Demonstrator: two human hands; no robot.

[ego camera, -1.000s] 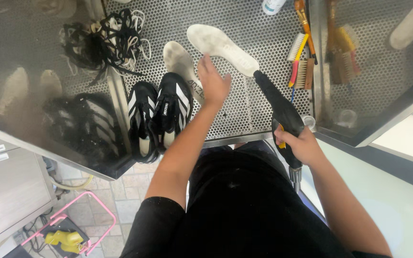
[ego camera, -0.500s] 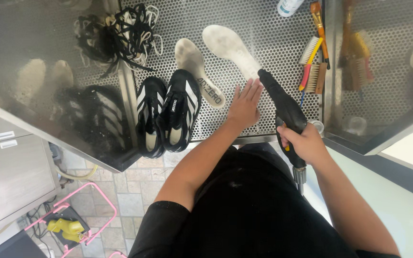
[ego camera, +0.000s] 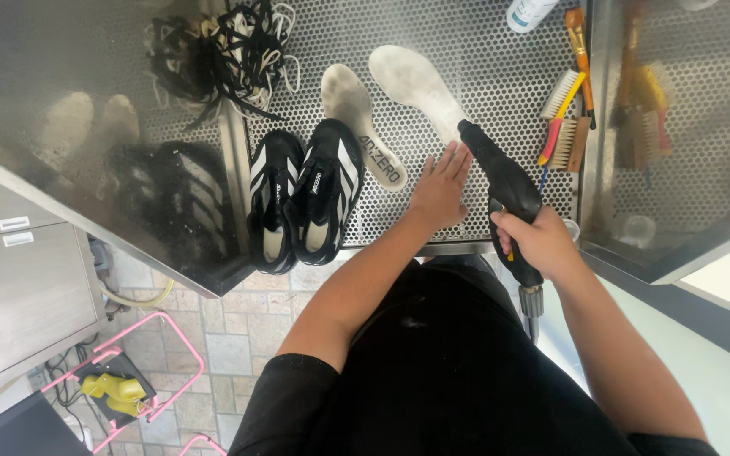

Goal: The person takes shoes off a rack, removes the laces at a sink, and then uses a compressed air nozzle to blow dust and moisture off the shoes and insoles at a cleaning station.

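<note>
Head view: I see right hand [ego camera: 536, 243] gripping the spray gun [ego camera: 500, 181], nozzle aimed far; left hand [ego camera: 438, 187] flat, released, beside the insole [ego camera: 416, 84].

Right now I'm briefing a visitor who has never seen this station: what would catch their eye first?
Probably the black spray gun gripped in the right hand, its nozzle pointing at the heel of a white insole on the perforated metal tray. The left hand lies flat beside it, fingers spread. Left of that stands a pair of black shoes with white stripes, with tangled laces behind.

Shoe-cleaning workshop: perforated steel bench [ego camera: 500, 51], brushes [ego camera: 563, 118].
</note>
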